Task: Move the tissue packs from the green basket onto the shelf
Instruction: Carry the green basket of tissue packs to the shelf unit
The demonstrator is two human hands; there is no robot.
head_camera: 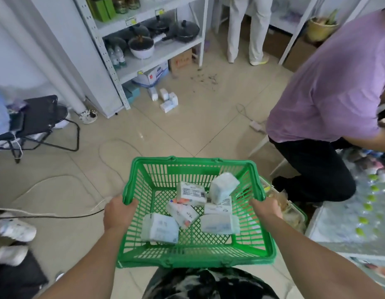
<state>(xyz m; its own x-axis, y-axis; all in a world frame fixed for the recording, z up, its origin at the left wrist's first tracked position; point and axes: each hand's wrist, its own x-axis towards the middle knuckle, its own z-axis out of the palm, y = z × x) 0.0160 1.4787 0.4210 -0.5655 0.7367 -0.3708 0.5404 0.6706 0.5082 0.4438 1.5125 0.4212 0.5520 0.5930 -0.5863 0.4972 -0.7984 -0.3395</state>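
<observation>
Fingers of the left hand [118, 214] curl over the basket's [193, 258] left rim and those of the right hand [266, 209] clamp its right rim, so it hangs level in front of the carrier, well short of the shelf [157, 52] beyond it. Six packs [192, 194] lie loose and jumbled on the basket floor, white and pale-blue wrapped blocks, one propped on end against the far wall. They could slide and tip out if one side dips, I'd say, and the person in purple [329, 87] bent close by on the basket's right could knock it.
</observation>
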